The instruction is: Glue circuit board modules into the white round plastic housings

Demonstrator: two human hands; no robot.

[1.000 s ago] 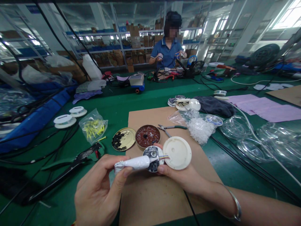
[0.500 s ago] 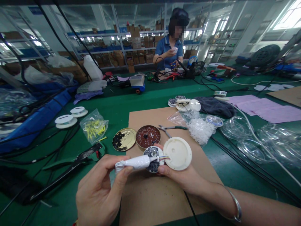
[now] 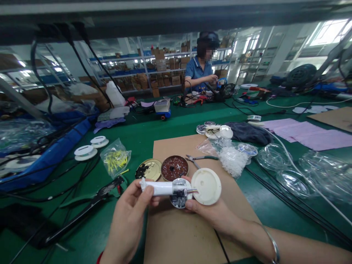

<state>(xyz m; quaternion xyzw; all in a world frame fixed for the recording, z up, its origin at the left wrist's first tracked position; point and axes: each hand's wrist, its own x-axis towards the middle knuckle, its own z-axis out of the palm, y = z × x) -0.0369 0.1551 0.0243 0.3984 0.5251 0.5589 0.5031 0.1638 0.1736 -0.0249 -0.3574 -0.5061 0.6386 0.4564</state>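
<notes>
Between its thumb and fingers, my left hand pinches a white tube, whose right end lies over the edge of a round circuit board. The board and a round cream cover are held in my right hand, the thumb on the board's lower edge. Thin coloured wires run between board and cover. Just behind the board stand an open round tin of reddish-brown material and a gold lid with black smears. Pliers lie behind the cover.
Brown cardboard lies under the hands. At left are a wire tool, a bag of yellow pieces and a blue bin. At right are a bag of white pieces and clear plastic rings. A person works across the table.
The view has tilted up. My left hand has moved right relative to the board, and the tube now overlaps the board's left part. The person opposite has lowered their hands.
</notes>
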